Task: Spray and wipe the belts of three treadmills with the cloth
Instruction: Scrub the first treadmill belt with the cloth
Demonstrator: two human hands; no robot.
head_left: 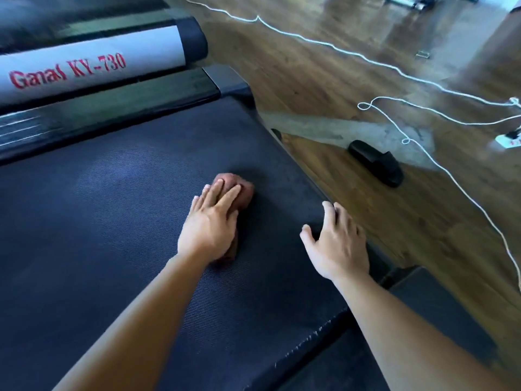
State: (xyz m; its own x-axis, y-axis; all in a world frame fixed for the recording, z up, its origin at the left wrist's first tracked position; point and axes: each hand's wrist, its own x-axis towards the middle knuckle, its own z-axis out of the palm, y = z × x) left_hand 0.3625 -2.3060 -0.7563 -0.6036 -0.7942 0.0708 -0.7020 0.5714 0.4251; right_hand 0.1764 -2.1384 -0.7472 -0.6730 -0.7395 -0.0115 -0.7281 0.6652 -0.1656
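beside the belt lie slipper and cord; left hand flat on cloth, right hand released.

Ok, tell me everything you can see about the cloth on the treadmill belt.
The cloth is a small reddish-brown rag, soft and bunched into a lump rather than spread flat. It lies on the dark ribbed belt, towards its right side. The left hand lies flat on top, fingers straight, pressing it down and covering most of it. A rounded wad shows beyond the fingertips and a little edge by the wrist. Nothing else touches it. Whether it is damp cannot be told.
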